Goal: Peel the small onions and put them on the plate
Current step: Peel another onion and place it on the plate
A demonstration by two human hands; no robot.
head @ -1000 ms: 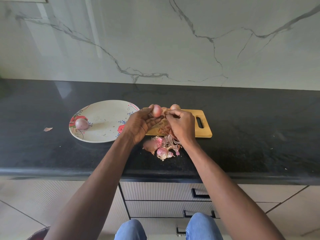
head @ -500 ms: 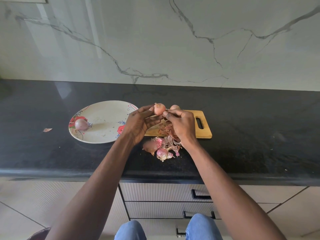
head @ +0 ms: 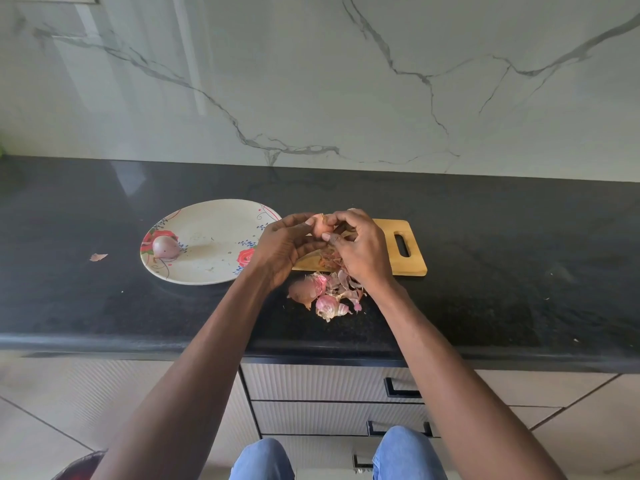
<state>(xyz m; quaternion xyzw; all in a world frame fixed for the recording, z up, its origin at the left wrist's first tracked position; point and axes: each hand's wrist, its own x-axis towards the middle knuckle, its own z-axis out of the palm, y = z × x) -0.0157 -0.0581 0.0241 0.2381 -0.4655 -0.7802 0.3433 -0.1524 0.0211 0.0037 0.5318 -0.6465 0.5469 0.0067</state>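
Nearest, below the fingers on the black worktop (head: 104, 306): a heap of pink and brown onion skins (head: 325, 294). Just beyond, over the near edge of a wooden cutting board (head: 412, 261), left hand (head: 280, 247) and right hand (head: 360, 247) meeting fingertip to fingertip, both curled around one small onion (head: 320, 227) held between them, left cradling, right pinching at its skin. Long axis hidden by the grip. Farther left of the fingers, a flowered plate (head: 207, 268) carrying one peeled onion (head: 165, 247); left hand closer to it.

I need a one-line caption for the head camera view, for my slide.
Both hands, left hand and right hand, peel a small onion above the cutting board; one peeled onion lies on the plate.
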